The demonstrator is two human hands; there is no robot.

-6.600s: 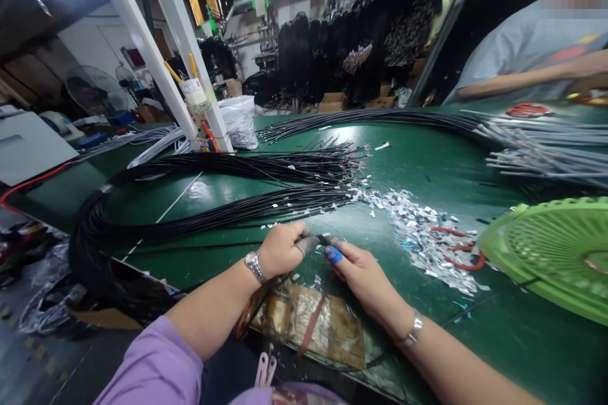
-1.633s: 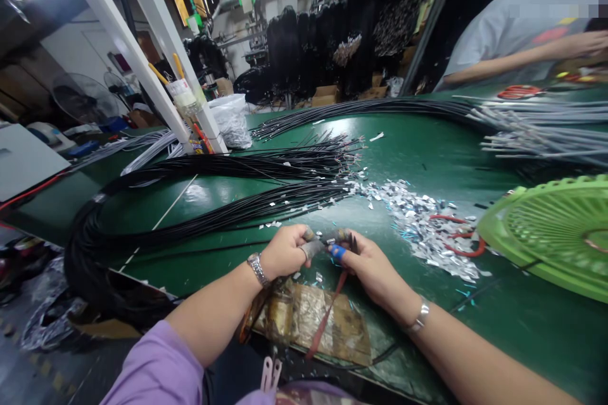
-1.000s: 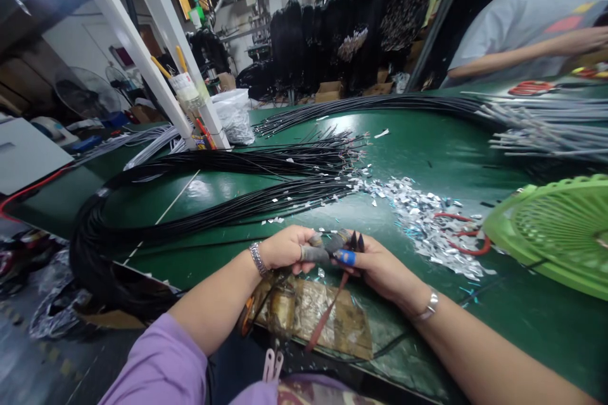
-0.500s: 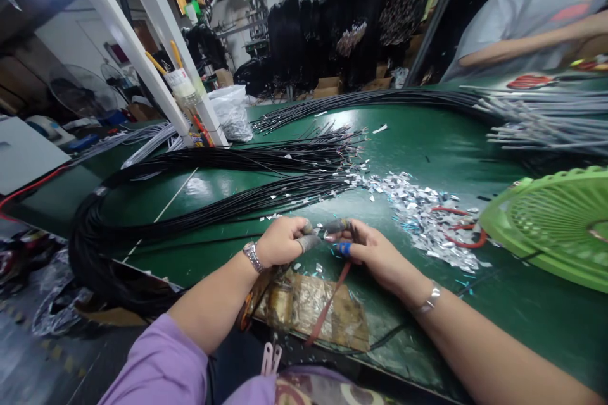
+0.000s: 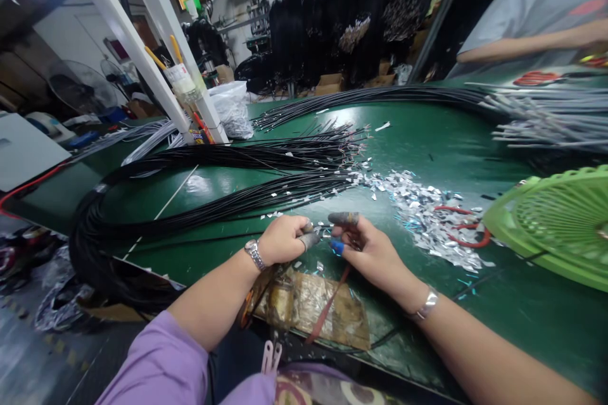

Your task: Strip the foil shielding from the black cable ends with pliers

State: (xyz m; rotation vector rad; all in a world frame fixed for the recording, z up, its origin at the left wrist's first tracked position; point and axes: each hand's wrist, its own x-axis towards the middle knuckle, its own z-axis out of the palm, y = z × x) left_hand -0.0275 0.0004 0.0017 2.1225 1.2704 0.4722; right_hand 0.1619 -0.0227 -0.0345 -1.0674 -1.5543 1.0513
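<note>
My left hand (image 5: 284, 242), with grey finger covers on thumb and forefinger, pinches a black cable (image 5: 213, 238). The cable's stripped end, with a bit of shiny foil, sticks out to the right of the fingertips. Just beside that end is my right hand (image 5: 368, 247). Its covered forefinger and blue-taped thumb are spread apart, and I see nothing gripped between them. The other right fingers are curled and partly hidden. Below the hands, a tape-covered board (image 5: 327, 307) lies at the table edge with a reddish strap (image 5: 327, 313) across it.
Bundles of black cables (image 5: 247, 199) curve across the green table (image 5: 427, 145) on the left. Foil scraps (image 5: 427, 215) and red-handled pliers (image 5: 479, 239) lie right, beside a green fan (image 5: 555, 221). Grey cable ends (image 5: 541, 117) and a co-worker's arm (image 5: 522, 49) are farther back.
My right thumb and forefinger have parted and drawn slightly away from the cable end. My left hand keeps its pinch in nearly the same place.
</note>
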